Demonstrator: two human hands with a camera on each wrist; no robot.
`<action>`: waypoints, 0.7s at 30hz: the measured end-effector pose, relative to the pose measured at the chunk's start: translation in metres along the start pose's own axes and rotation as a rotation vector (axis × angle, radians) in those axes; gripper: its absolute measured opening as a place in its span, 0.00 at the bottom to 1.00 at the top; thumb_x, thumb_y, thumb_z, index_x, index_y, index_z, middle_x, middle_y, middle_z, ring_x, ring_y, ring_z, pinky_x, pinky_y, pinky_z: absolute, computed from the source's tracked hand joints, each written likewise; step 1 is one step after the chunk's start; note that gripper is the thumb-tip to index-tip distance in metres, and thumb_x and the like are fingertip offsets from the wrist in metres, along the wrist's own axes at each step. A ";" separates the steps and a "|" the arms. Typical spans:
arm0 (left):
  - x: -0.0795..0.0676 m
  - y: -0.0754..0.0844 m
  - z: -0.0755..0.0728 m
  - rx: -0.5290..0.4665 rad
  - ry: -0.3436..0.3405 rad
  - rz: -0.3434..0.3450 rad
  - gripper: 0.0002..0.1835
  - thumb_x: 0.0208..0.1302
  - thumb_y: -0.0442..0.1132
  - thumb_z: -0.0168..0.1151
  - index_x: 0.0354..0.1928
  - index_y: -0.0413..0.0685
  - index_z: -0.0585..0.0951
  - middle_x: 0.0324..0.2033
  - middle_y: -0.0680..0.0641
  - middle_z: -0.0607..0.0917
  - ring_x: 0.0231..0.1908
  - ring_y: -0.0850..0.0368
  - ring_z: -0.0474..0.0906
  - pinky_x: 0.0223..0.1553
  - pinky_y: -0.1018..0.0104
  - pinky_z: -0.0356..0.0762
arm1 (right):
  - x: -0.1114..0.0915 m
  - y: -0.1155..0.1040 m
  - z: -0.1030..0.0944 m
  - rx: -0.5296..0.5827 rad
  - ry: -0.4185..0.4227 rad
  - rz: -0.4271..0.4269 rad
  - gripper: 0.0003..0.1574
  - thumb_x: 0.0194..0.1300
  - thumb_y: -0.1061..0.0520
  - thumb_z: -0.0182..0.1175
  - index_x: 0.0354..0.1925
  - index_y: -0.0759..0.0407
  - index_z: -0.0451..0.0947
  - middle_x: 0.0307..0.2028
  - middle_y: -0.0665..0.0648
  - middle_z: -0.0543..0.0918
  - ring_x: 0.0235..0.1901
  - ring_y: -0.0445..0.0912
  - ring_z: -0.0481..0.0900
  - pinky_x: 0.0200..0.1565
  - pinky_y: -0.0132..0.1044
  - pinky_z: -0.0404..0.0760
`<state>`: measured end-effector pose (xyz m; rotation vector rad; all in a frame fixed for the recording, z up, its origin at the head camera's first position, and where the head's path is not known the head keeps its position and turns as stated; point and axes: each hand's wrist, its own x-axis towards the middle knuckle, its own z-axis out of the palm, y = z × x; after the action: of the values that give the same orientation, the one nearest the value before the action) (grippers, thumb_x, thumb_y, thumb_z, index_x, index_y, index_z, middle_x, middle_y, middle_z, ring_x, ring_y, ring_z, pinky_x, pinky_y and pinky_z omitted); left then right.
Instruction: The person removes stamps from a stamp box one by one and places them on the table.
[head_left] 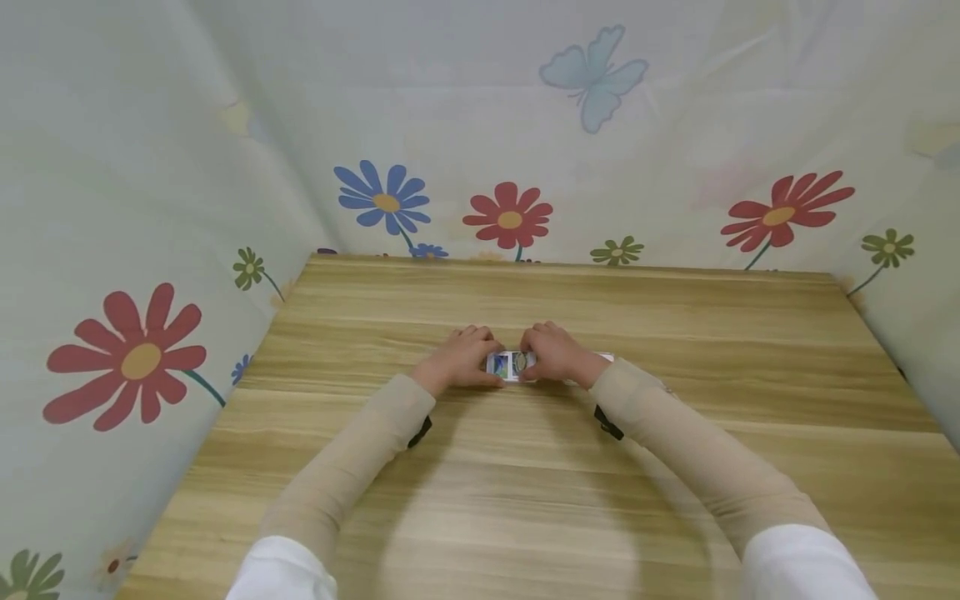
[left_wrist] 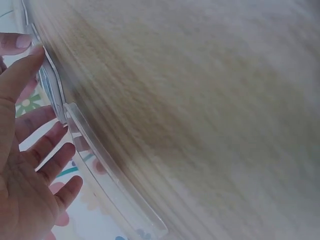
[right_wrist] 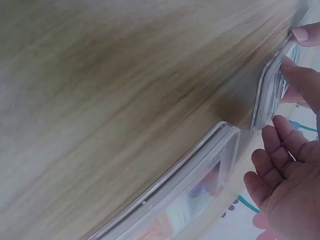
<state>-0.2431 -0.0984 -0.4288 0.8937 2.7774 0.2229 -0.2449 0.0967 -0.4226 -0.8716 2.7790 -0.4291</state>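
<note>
Between my two hands lies a small clear plastic case with printed pictures, low on the wooden table. My left hand pinches its left end between thumb and fingers, and my right hand pinches its right end. The other fingers of both hands spread loosely in the wrist views. Under my right wrist sits a second clear case with a coloured picture inside, mostly covered in the head view. Beside my left hand, a clear plastic piece shows in the left wrist view; the head view hides it.
The wood-grain table reaches a pale cloth backdrop printed with flowers and a butterfly. This cloth hangs along the back and both sides. Dark straps show at the wrists.
</note>
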 end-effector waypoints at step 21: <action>-0.003 0.000 0.001 -0.043 0.009 -0.018 0.32 0.52 0.59 0.64 0.57 0.50 0.75 0.49 0.48 0.73 0.48 0.54 0.67 0.51 0.54 0.66 | -0.001 -0.004 -0.004 0.005 -0.021 0.042 0.30 0.48 0.47 0.69 0.47 0.61 0.77 0.42 0.60 0.78 0.42 0.52 0.70 0.47 0.45 0.69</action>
<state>-0.2403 -0.0998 -0.4288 0.8590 2.7770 0.2835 -0.2429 0.0946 -0.4175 -0.8109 2.7700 -0.4177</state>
